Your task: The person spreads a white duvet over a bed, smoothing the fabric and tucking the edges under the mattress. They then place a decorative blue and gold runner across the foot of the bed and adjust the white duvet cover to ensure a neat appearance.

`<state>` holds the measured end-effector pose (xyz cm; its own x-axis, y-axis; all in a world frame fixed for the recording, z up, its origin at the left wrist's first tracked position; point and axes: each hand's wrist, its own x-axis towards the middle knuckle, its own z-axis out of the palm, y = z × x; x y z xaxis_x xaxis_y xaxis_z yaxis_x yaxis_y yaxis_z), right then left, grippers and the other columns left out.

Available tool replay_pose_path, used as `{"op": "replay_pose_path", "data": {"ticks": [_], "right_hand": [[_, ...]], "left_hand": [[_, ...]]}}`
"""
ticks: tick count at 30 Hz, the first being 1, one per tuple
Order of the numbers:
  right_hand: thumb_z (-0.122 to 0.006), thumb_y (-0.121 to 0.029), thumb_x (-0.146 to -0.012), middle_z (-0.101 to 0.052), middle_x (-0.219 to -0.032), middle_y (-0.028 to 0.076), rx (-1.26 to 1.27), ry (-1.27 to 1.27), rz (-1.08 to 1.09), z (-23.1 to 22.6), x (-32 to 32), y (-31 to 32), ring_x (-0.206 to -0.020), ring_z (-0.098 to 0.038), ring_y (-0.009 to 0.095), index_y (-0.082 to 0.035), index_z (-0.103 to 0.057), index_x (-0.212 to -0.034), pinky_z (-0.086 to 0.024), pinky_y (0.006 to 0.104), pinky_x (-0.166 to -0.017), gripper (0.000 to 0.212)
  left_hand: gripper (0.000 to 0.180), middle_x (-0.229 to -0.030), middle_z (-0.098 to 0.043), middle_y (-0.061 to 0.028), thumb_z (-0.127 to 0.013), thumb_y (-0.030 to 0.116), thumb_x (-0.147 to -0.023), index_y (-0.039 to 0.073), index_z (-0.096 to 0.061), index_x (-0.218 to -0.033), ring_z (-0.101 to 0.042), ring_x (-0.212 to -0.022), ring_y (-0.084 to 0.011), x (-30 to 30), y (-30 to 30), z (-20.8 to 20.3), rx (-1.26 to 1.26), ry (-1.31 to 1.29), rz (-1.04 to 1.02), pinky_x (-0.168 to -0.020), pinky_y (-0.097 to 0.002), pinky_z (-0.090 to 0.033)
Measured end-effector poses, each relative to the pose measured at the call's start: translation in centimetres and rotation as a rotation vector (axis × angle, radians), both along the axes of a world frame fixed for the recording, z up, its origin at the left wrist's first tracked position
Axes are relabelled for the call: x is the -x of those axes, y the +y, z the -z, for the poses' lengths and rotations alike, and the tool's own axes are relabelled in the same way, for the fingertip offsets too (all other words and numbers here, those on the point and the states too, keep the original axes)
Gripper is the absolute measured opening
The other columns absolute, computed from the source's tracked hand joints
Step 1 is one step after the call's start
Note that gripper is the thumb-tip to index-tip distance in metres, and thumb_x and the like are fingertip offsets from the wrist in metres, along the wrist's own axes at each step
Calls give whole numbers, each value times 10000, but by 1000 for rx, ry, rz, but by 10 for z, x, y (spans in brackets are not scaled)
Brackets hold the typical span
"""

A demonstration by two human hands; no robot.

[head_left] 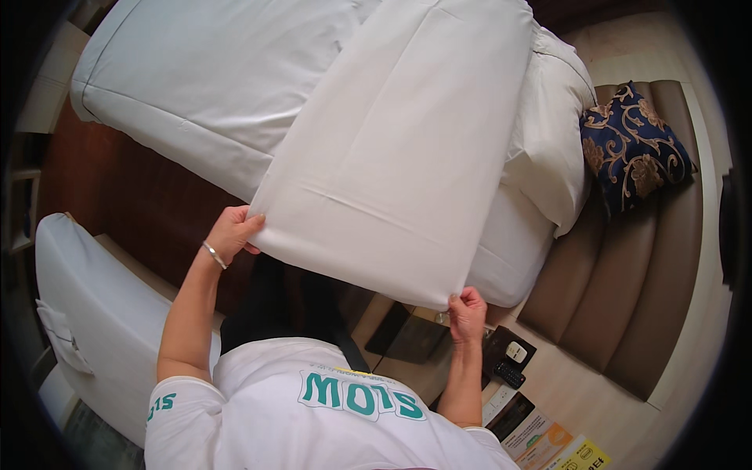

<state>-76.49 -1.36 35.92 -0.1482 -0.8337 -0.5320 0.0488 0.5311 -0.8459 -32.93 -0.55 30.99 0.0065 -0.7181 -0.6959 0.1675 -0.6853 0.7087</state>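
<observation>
Between my hands a long white bed sheet [392, 149] is stretched out, its creases visible, its far part lying over the bed. My left hand [233, 233] pinches its near left corner, thumb on top. At the near right corner, my right hand [468, 312] grips the edge between thumb and fingers. The near edge hangs free of the bed, above the floor by my legs. Under and beside the sheet lies a bed with white covers [211, 86]. At its right side a white pillow [548, 133] is partly covered by the sheet.
A patterned navy cushion [638, 149] leans on the brown padded headboard [627, 298] at the right. To the lower left stands another white-covered bed [102, 290]. A nightstand near my right arm bears a black remote [509, 374] and printed cards [540, 439].
</observation>
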Motion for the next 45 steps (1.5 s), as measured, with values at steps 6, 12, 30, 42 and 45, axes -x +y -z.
{"op": "replay_pose_path", "data": {"ticks": [6,12,30,42,45], "right_hand": [[-590,-100,-772,-509,-642,2,-64,524,39,128,-19,7,-538,-480,82,-53,-506,-779,-410,202,-459,97],[-545,-263,-828,-544,-765,7,21,627,170,161,-26,4,-663,-492,93,-24,-507,-871,-404,227,-543,246],[-432,-181,-892,-576,-948,88,-35,139,137,105,-59,-2,-846,-553,174,9,-506,-987,-446,315,-763,225],[-525,-130,-821,-493,-1050,108,576,997,-508,98,-77,-58,-1003,-456,218,-7,-516,-1038,-356,333,-864,249],[-538,-108,-816,-496,-1059,109,699,840,-643,94,-130,-85,-1005,-462,213,-3,-521,-1016,-364,315,-871,227]], "left_hand": [[195,-757,-573,-5,-573,221,-794,35,-588,-853,-530,-656,-92,24,5,125,-129,-139,-248,-530,-249,-472],[116,-643,-525,29,-562,132,-797,19,-577,-775,-454,-570,-43,14,2,112,141,11,-255,-525,-210,-410],[73,-609,-522,-37,-573,48,-760,-4,-586,-809,-431,-559,-80,-2,-9,86,347,-29,-291,-544,-226,-371],[438,-836,-582,-22,-580,425,-783,16,-573,-940,-515,-745,-104,10,22,168,-8,-127,-709,-639,-240,-418],[830,-1254,-386,-92,-505,643,-701,62,-328,-1266,-392,-1113,-231,4,15,215,-224,-42,-962,-904,-363,-322]]}}
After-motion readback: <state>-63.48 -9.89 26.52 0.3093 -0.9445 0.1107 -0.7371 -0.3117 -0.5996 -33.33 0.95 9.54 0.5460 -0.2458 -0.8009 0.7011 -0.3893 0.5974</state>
